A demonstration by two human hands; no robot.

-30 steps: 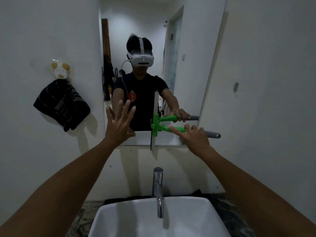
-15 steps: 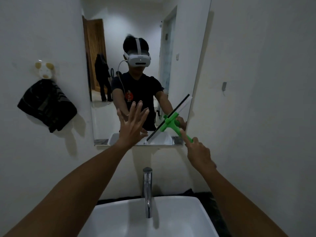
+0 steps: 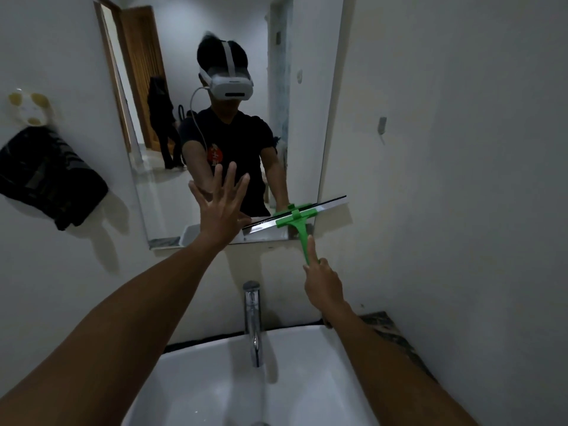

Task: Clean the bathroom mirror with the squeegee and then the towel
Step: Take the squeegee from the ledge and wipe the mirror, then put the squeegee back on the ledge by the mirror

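The tall mirror hangs on the wall above the sink. My right hand grips the green squeegee by its handle, index finger stretched along it. Its blade lies almost level across the mirror's lower right corner, the right end sticking out past the mirror's edge. My left hand is raised with fingers spread, palm toward the lower middle of the glass, holding nothing. A dark striped towel hangs from a wall hook at the far left.
A white sink basin with a chrome tap sits directly below the mirror. A dark marbled counter edge shows at the right. The right wall stands close and carries a small hook.
The squeegee blade has turned from upright through a slant to almost level and moved right, to the mirror's bottom corner. My left hand has stayed raised and spread. The camera has shifted.
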